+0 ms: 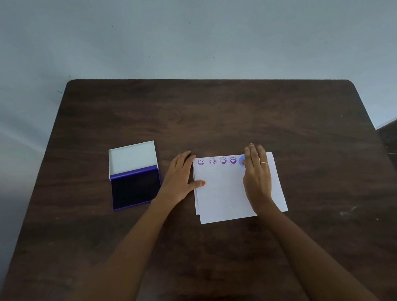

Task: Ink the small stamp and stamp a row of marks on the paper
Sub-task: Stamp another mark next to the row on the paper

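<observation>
On paper [221, 195], right hand [256, 169] presses stamp [241, 161].

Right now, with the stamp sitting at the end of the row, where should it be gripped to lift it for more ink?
Pinch the small round blue stamp by its sides from straight above. It stands on the paper just after the fourth smiley mark, mostly hidden under the right hand, so its exact shape is unclear. The left hand pins the sheet's edge, which should allow a clean vertical lift.

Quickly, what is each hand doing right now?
Left hand: open, flat, thumb on the paper.
Right hand: pressing the stamp on the paper; grip hidden.
</observation>
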The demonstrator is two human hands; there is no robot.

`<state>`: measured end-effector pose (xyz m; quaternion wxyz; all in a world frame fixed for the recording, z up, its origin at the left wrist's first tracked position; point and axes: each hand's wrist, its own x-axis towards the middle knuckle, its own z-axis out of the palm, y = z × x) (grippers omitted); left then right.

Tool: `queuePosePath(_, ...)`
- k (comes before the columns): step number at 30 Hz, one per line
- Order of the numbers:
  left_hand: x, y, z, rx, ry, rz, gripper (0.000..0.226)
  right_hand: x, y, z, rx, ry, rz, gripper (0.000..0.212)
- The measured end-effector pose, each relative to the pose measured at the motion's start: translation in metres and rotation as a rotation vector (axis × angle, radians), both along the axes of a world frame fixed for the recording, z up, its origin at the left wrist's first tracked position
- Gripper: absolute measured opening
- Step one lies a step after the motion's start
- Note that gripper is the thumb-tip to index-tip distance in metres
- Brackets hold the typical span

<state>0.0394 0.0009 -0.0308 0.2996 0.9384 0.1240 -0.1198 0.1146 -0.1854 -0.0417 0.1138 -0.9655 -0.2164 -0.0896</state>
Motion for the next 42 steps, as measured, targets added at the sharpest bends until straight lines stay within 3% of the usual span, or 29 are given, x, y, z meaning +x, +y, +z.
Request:
queuePosePath(13, -0.002, 0.002, 0.003, -0.055, 0.052, -0.002, 0.09, -0.002, 0.002, 0.002, 0.079, 0.061, 0.009, 0.054)
queuePosePath(21, -0.014, -0.003, 0.004, -0.031, 0.055, 0.031, 0.092, -0.002, 0.001, 0.009, 0.019, 0.061, -0.01, 0.052)
queuePosePath(31, -0.018, -0.01, 0.004, 0.023, 0.065, 0.069, 0.085, 0.007, 0.001, 0.023, 0.38, 0.354, -0.149, 0.027)
queuePosePath(38, -0.017, -0.01, 0.004, 0.032, 0.078, 0.077, 0.086, 0.02, -0.02, 0.038, 0.763, 0.467, -0.425, 0.019)
queuePosePath(42, -0.017, -0.01, 0.003, 0.035, 0.077, 0.083, 0.087, 0.023, -0.035, 0.044, 1.036, 0.663, -0.505, 0.021)
